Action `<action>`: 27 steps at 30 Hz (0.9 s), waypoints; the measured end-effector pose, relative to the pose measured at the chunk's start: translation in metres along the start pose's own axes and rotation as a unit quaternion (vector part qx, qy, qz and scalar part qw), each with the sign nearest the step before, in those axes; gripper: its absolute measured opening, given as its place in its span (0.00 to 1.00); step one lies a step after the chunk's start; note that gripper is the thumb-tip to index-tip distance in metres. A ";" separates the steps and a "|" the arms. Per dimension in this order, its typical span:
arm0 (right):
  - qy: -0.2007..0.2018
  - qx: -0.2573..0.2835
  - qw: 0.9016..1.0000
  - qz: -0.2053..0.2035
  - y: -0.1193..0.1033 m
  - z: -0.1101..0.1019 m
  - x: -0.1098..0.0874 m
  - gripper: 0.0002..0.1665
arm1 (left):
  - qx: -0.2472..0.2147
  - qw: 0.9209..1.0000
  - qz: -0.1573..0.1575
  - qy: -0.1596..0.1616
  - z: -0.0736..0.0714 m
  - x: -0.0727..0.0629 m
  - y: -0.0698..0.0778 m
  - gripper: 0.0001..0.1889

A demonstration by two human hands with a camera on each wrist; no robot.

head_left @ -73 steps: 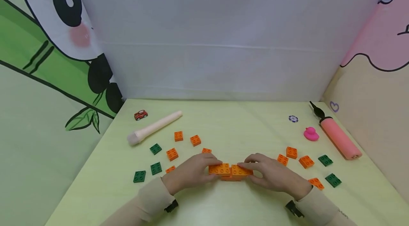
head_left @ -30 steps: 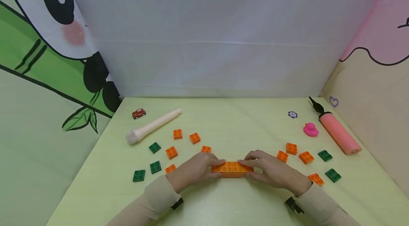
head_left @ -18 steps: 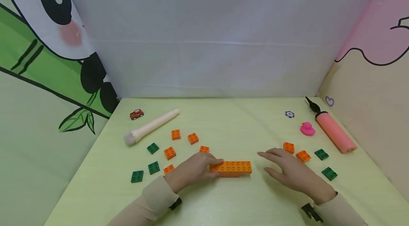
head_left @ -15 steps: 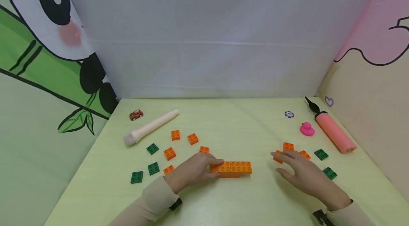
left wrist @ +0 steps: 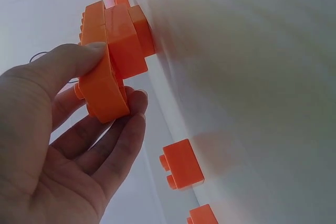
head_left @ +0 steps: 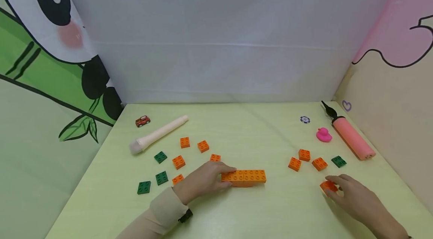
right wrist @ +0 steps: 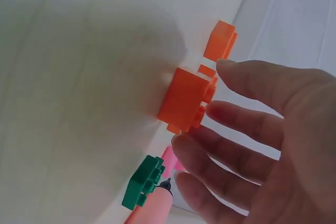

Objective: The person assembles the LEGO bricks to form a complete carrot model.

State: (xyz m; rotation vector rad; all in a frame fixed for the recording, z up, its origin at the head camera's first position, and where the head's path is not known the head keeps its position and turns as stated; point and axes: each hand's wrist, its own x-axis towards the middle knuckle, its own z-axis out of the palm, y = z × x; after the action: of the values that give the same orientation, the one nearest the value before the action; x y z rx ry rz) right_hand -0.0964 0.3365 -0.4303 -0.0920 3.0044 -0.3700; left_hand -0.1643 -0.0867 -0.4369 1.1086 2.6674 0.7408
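Note:
Near the table's middle my left hand (head_left: 203,182) pinches the left end of an orange building-brick assembly (head_left: 254,176). Two long bricks lie end to end on its top, over a narrower orange layer. In the left wrist view, the thumb presses one side of the upper brick (left wrist: 102,90) and the fingers curl behind it. At the right, my right hand (head_left: 358,199) reaches around a small orange brick (head_left: 327,186), index finger at the far side and thumb at the near side. In the right wrist view, the fingers stand loosely apart beside that brick's studs (right wrist: 184,98).
Loose orange bricks (head_left: 179,162) and green bricks (head_left: 161,177) lie left of the left hand. More orange bricks (head_left: 294,164) and a green brick (head_left: 339,161) lie at right. Further back are a toy car (head_left: 143,121), pale stick (head_left: 159,133), pink duck (head_left: 323,135), chip (head_left: 305,119) and pink pump (head_left: 353,137).
My right hand has left the assembly and moved right to a small orange brick. Earlier both hands pressed the two top bricks together, closing the gap between them. My left hand keeps its grip.

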 end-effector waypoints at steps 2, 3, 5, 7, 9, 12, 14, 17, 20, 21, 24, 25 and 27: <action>-0.003 0.000 1.000 0.000 0.000 0.002 0.001 0.28 | -0.003 1.000 -0.002 0.001 0.000 0.000 -0.001 0.21; -0.001 0.001 1.000 -0.002 -0.001 0.003 0.001 0.28 | -0.003 1.000 -0.004 0.002 0.000 0.001 -0.001 0.21; 0.005 0.003 1.000 -0.006 -0.001 0.004 0.002 0.27 | -0.004 1.000 -0.007 0.001 -0.001 0.001 -0.001 0.21; 0.010 0.010 1.000 -0.011 -0.002 0.005 0.003 0.26 | -0.006 1.000 -0.009 0.000 -0.001 0.002 -0.001 0.21; 0.014 0.024 1.000 -0.015 -0.004 0.005 0.003 0.26 | -0.009 1.000 -0.012 -0.004 -0.001 0.002 -0.001 0.21; 0.019 0.053 0.998 -0.024 -0.011 0.006 0.005 0.26 | -0.015 1.000 -0.017 -0.009 -0.001 0.001 -0.001 0.21; 0.028 0.068 0.997 -0.038 -0.019 0.006 0.007 0.26 | -0.018 1.000 -0.018 -0.010 -0.001 0.000 -0.001 0.22; 0.054 0.075 0.993 -0.070 -0.035 0.004 0.010 0.26 | -0.018 1.000 -0.018 -0.010 0.000 0.000 -0.002 0.22; 0.084 0.081 0.985 -0.125 -0.052 0.002 0.013 0.25 | -0.018 1.000 -0.016 -0.009 0.000 0.001 -0.002 0.22; 0.095 0.083 0.981 -0.146 -0.058 0.003 0.015 0.25 | -0.018 1.000 -0.017 -0.009 0.000 0.001 -0.001 0.22; 0.123 0.084 0.964 -0.218 -0.073 0.006 0.021 0.24 | -0.021 1.000 -0.020 -0.011 0.000 0.001 -0.001 0.22; 0.130 0.083 0.959 -0.238 -0.077 0.007 0.023 0.25 | -0.022 0.999 -0.021 -0.013 0.000 0.001 -0.001 0.22; 0.139 0.082 0.948 -0.273 -0.085 0.011 0.029 0.25 | -0.025 0.999 -0.023 -0.016 0.000 0.002 -0.002 0.22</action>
State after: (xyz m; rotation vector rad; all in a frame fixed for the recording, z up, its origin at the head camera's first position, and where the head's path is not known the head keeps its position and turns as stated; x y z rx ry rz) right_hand -0.1197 0.2496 -0.4226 -0.9424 3.1521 -0.7350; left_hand -0.1666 -0.0868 -0.4373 1.0340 2.6240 0.7711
